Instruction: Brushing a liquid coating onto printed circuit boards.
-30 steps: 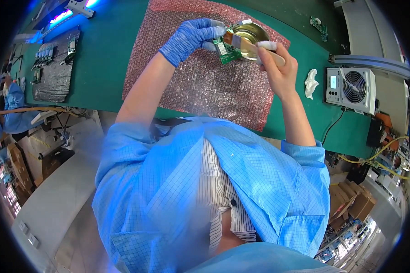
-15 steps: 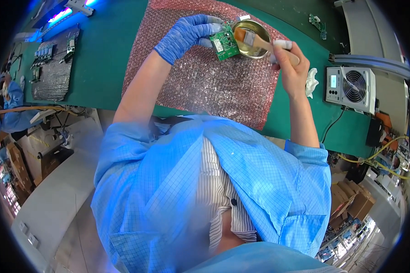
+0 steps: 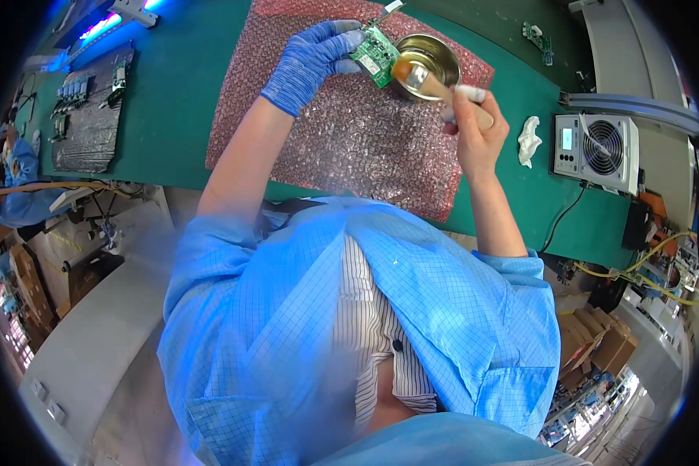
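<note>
Green board (image 3: 375, 57) is pinched at its left side by left hand (image 3: 312, 62); brush (image 3: 436, 88) is pinched by right hand (image 3: 480, 128), axis angled up-left, bristles just beside board's right edge, contact unclear; bowl (image 3: 446, 51) is approached closer by right hand.

The circuit board (image 3: 376, 57) is green, with small dark components and a white label on the face which is visible. It is held at its left side in the gloved left hand (image 3: 307, 60), and it is turned, so its edges run obliquely. The flat brush (image 3: 421, 80) has orange-brown bristles, a shiny metal ferrule and a pale handle, held in the right hand (image 3: 478, 132). It is slightly blurred; its bristles point toward the board, but I cannot tell if they touch. Below the brush stands a round, gold-toned metal bowl (image 3: 445, 59), just beside the board.
</note>
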A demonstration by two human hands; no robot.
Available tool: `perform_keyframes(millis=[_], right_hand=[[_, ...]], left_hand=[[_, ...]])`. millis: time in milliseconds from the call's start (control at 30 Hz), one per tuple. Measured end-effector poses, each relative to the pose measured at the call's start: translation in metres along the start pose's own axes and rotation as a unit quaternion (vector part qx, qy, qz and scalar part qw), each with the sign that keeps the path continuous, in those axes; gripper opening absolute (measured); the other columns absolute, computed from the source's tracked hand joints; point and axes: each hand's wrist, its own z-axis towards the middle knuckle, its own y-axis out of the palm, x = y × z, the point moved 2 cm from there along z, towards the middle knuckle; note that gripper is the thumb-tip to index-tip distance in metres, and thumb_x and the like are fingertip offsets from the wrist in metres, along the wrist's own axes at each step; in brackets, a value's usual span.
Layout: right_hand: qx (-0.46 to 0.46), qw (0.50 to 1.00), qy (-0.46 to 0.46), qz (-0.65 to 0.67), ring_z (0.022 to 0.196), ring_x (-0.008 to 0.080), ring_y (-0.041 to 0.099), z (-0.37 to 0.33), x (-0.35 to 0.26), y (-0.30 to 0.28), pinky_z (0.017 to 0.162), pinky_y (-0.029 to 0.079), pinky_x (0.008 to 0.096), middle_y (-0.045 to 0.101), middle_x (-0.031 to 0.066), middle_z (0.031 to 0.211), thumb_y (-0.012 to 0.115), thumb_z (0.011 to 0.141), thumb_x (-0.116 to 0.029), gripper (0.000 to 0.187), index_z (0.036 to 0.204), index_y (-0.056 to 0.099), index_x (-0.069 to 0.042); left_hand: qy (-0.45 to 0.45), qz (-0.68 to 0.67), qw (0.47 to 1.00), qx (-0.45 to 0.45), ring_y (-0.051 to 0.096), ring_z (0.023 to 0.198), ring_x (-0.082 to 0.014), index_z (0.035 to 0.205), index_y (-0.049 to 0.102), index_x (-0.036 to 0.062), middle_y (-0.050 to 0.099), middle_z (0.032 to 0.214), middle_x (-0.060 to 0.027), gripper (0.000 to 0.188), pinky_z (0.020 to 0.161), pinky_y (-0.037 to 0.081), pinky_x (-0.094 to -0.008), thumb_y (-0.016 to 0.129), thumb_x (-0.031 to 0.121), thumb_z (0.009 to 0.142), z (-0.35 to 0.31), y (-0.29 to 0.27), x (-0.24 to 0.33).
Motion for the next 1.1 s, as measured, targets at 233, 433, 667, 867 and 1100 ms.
perform_keyframes(millis=[233, 433, 667, 867, 1100], right_hand=[[0.037, 0.999, 0.002, 0.005, 0.051, 0.0062, 0.054, -0.004, 0.011, 0.010, 0.042, 0.042, 0.0185, 0.061, 0.0039, 0.068, 0.058, 0.090, -0.015, 0.014, 0.090, 0.058, -0.001], [0.057, 0.996, -0.022, 0.057, 0.049, 0.0070, 0.053, 0.006, -0.003, 0.015, 0.042, 0.041, 0.0186, 0.060, 0.0042, 0.066, 0.057, 0.090, -0.015, 0.013, 0.089, 0.058, -0.001], [0.062, 0.997, -0.006, 0.036, 0.048, 0.0067, 0.052, 0.008, 0.007, 0.030, 0.041, 0.041, 0.0184, 0.060, 0.0042, 0.064, 0.058, 0.089, -0.015, 0.013, 0.087, 0.058, -0.002], [0.019, 0.998, 0.042, 0.035, 0.048, 0.0057, 0.052, 0.005, 0.003, 0.038, 0.040, 0.040, 0.0179, 0.059, 0.0034, 0.063, 0.058, 0.089, -0.015, 0.012, 0.086, 0.057, -0.003], [-0.020, 1.000, 0.006, -0.020, 0.050, 0.0051, 0.053, 0.019, 0.010, 0.037, 0.041, 0.041, 0.0174, 0.060, 0.0032, 0.065, 0.058, 0.088, -0.014, 0.012, 0.088, 0.058, -0.002]], left_hand=[[0.034, -0.054, 0.997, 0.042, 0.064, 0.087, -0.0182, 0.113, 0.058, 0.0027, 0.063, 0.100, -0.0095, 0.034, 0.070, 0.058, -0.0284, 0.066, 0.016, 0.083, -0.005, 0.003, 0.001], [0.052, -0.069, 0.993, 0.086, 0.065, 0.083, -0.0185, 0.108, 0.058, 0.0004, 0.063, 0.098, -0.0112, 0.029, 0.066, 0.059, -0.0270, 0.066, 0.011, 0.082, -0.003, 0.001, -0.002], [0.055, -0.084, 0.990, 0.102, 0.065, 0.086, -0.0193, 0.110, 0.058, 0.0031, 0.063, 0.099, -0.0100, 0.030, 0.070, 0.058, -0.0299, 0.066, 0.014, 0.083, -0.003, 0.006, -0.004], [0.060, -0.106, 0.983, 0.141, 0.065, 0.084, -0.0181, 0.105, 0.060, 0.0023, 0.063, 0.096, -0.0097, 0.026, 0.068, 0.059, -0.0278, 0.068, 0.010, 0.081, -0.002, -0.004, -0.010], [0.054, -0.039, 0.986, 0.152, 0.064, 0.087, -0.0188, 0.106, 0.059, 0.0029, 0.063, 0.099, -0.0096, 0.026, 0.071, 0.058, -0.0286, 0.066, 0.012, 0.083, 0.010, -0.005, -0.002]])
